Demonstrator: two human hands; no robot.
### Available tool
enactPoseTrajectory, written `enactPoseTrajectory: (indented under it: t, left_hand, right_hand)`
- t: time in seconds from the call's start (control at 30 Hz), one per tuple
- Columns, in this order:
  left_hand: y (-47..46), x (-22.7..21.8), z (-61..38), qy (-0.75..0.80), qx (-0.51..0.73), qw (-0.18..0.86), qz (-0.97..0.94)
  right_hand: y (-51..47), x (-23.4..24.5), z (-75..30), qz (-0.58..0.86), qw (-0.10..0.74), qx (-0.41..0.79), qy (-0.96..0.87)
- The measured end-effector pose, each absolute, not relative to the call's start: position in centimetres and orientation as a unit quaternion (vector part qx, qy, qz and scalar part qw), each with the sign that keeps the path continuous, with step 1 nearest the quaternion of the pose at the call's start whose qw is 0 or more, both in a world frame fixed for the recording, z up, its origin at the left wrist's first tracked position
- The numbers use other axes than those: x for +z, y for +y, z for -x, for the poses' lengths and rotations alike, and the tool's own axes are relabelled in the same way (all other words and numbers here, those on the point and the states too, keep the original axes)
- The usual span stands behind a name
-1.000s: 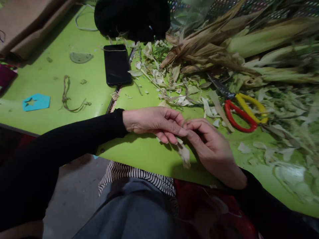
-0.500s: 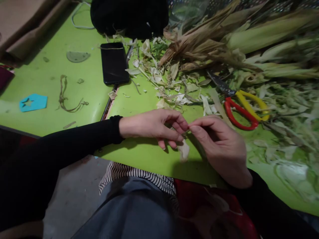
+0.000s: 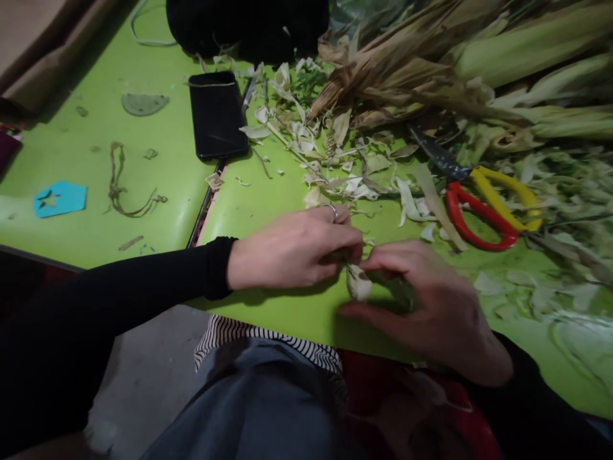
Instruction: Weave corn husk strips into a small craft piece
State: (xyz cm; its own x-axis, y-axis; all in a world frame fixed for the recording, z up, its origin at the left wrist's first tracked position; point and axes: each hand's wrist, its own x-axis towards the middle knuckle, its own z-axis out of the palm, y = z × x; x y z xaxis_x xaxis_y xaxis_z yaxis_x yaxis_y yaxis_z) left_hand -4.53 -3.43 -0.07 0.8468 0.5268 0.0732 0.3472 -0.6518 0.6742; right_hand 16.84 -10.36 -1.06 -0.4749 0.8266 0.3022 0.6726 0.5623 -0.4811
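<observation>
Over the green table my left hand (image 3: 294, 249) is closed, its thumb and fingers pinching the narrow end of a small pale piece of corn husk (image 3: 358, 284). The piece hangs down, broad and petal-like at its lower end. My right hand (image 3: 426, 306) is beside it with thumb and index finger apart. The index fingertip is at the piece's edge, and I cannot tell whether it touches. Right of the hands lie scissors (image 3: 493, 207) with one red and one yellow handle.
Dried corn husks (image 3: 522, 64) are heaped at the back right, with scraps (image 3: 306, 144) strewn in front. A black phone (image 3: 219, 118) lies back left. Further left are a blue star-cutout piece (image 3: 60, 199), twisted string (image 3: 117, 185) and a translucent half-disc (image 3: 144, 104). A black bag (image 3: 249, 29) stands behind.
My left hand has turned palm down and closed on the husk piece. My right hand has moved slightly right and down, its pinch opening. The view has shifted a little.
</observation>
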Motion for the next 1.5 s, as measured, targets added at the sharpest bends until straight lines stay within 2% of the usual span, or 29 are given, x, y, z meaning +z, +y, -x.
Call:
enactPoseTrajectory:
  t: [0.13,0.4,0.63,0.73,0.8,0.9,1.0,1.1,1.2,1.33,1.5]
  left_hand:
    - [-3.6,-0.7,4.2,0.240,0.143,0.340,-0.898]
    - [-2.9,-0.4,4.0,0.273,0.162,0.401,-0.859]
    - [-2.6,0.0,4.2,0.288,0.182,0.485,-0.805]
    - [-2.2,0.3,4.5,0.305,0.198,0.511,-0.779]
    - [-2.1,0.5,4.7,0.314,0.205,0.496,-0.784]
    - [-2.3,0.3,4.7,0.309,0.217,0.415,-0.828]
    - [-2.5,-0.1,4.7,0.300,0.225,0.331,-0.866]
    - [-2.7,-0.1,4.7,0.296,0.249,0.303,-0.871]
    - [-2.8,0.8,4.6,0.278,0.259,0.367,-0.849]
    - [-2.7,1.6,4.5,0.217,0.210,0.538,-0.787]
    - [-2.3,1.0,4.5,0.251,0.141,0.673,-0.681]
  right_hand:
    - [-10.7,-1.4,-16.4,0.451,0.248,0.114,-0.850]
    - [-10.4,-1.0,-15.9,0.474,0.288,0.083,-0.828]
    - [-10.6,-0.7,-16.1,0.543,0.341,0.122,-0.757]
    - [-10.5,-0.5,-16.6,0.544,0.309,0.110,-0.772]
    - [-10.5,-0.6,-16.9,0.523,0.266,0.088,-0.805]
    - [-10.4,-0.8,-17.1,0.484,0.225,0.042,-0.845]
    - [-10.3,-1.2,-17.2,0.468,0.219,0.060,-0.854]
    - [-10.1,-1.4,-17.3,0.491,0.240,0.101,-0.831]
    - [-9.7,-1.4,-17.2,0.520,0.255,0.103,-0.809]
    - [-9.3,-1.4,-16.9,0.518,0.251,0.131,-0.807]
    - [-9.3,-1.2,-16.6,0.523,0.261,0.141,-0.799]
